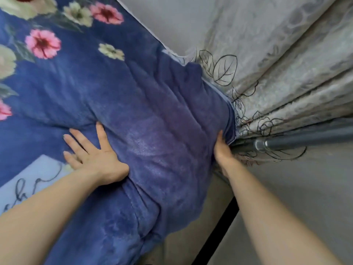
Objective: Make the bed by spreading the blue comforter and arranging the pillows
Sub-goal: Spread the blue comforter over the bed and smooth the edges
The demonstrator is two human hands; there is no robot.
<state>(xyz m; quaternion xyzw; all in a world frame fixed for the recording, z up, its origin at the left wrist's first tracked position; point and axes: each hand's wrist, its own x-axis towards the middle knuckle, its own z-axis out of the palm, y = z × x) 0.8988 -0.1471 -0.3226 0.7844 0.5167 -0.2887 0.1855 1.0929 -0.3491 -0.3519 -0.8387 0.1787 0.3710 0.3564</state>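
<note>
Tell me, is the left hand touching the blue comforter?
Touching. The head view shows the left hand lying flat, fingers spread, on the blue comforter.

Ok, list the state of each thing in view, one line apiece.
blue comforter: spread over the bed, bunched and creased at the near corner.
left hand: open, fingers spread, pressed flat on the comforter.
right hand: at the comforter's edge beside the curtain, fingertips hidden in the fabric; grip unclear.
curtain: hanging in folds, touching the comforter's edge.
metal pole: partly covered by the curtain.
pillows: none in view.
</note>
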